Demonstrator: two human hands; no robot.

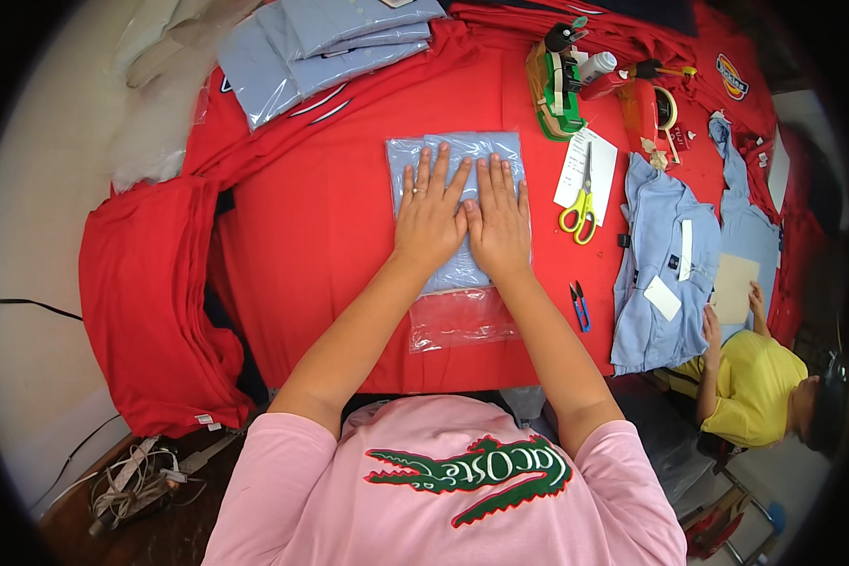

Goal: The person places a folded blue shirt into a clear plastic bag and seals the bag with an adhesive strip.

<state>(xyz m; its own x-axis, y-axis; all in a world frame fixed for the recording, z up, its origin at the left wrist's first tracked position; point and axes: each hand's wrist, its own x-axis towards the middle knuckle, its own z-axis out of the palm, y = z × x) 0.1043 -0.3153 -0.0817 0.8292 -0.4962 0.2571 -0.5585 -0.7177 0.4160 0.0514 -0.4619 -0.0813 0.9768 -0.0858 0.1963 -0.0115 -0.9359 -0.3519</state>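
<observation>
A folded light-blue garment [410, 156] lies inside a clear plastic bag on the red-covered table. Flat on top of it rests my left hand [431, 215], fingers stretched out, a ring on one finger. Beside it my right hand [495, 222] also presses down with its fingers extended, the two thumbs close together. Toward me, the bag's unfilled clear end [462, 325] spreads on the cloth below the garment. Neither hand grips anything.
Yellow-handled scissors [580, 212] lie on a white paper; blue thread snips [581, 307] are nearer me. A green tape dispenser [558, 94] stands behind. Bagged blue garments [330, 57] lie far left, red garments [151, 302] left. At right, a person in yellow [755, 387] handles beige card.
</observation>
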